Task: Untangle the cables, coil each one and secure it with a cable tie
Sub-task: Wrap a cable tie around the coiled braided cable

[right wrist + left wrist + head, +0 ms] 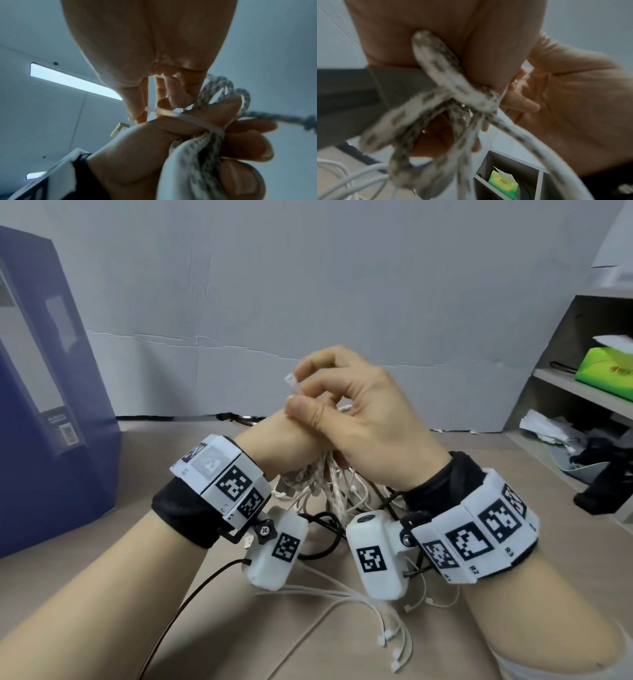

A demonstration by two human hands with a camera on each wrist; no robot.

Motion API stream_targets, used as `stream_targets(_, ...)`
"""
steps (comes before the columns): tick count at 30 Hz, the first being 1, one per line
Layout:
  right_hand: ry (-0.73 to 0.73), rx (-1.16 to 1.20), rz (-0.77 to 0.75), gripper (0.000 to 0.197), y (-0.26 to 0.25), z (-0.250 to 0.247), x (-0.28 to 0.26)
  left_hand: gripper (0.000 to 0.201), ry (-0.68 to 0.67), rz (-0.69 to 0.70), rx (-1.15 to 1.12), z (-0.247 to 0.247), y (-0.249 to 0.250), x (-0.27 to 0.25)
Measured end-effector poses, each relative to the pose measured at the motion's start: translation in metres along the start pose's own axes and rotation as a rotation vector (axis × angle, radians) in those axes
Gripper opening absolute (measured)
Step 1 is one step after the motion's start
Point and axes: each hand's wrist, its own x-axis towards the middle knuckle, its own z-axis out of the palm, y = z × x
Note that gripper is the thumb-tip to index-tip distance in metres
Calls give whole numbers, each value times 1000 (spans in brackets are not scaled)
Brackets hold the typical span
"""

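A white-and-grey braided cable [318, 481] is gathered into a coil and held up above the table. My left hand [274, 446] grips this coil [197, 155] in its fist and is mostly hidden behind my right hand in the head view. A white cable tie [188, 121] is looped round the coil. My right hand [342, 412] pinches the tie's free end [293, 383] between thumb and fingertips, just above the left fist. Up close, the left wrist view shows the blurred braided loops [447, 75] against the left palm.
Several loose white cable ties [394, 635] lie on the beige table [102, 594] near me, with white cables [359, 498] and a black cable [322, 529] under my wrists. A blue box [44, 405] stands at left. The shelf [582, 392] at right holds a green tissue pack [606, 364].
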Motion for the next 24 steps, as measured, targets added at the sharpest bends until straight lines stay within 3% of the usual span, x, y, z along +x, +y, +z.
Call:
stream_targets(3,75,55,151,22,7,-4,3,12,-94,150,64,3,4,3)
stream_targets(7,70,25,230,26,13,-4,4,34,-111,148,-13,8,7,0)
stream_targets(10,79,68,278,26,12,-7,5,39,-85,144,-13,5,2,4)
stream_targets(15,127,129,335,33,14,-9,5,103,-75,14,-150,-2,0,4)
stream_targets(16,136,134,340,33,14,-8,6,103,-65,-8,-162,-3,-1,5)
stream_targets(19,159,147,361,34,15,-8,6,80,-54,-16,-210,-4,-4,7)
stream_targets(22,174,114,383,36,17,-10,5,81,63,-67,-201,-4,2,5)
stream_targets(24,190,97,404,36,21,-12,5,57,147,-66,-116,-9,1,8)
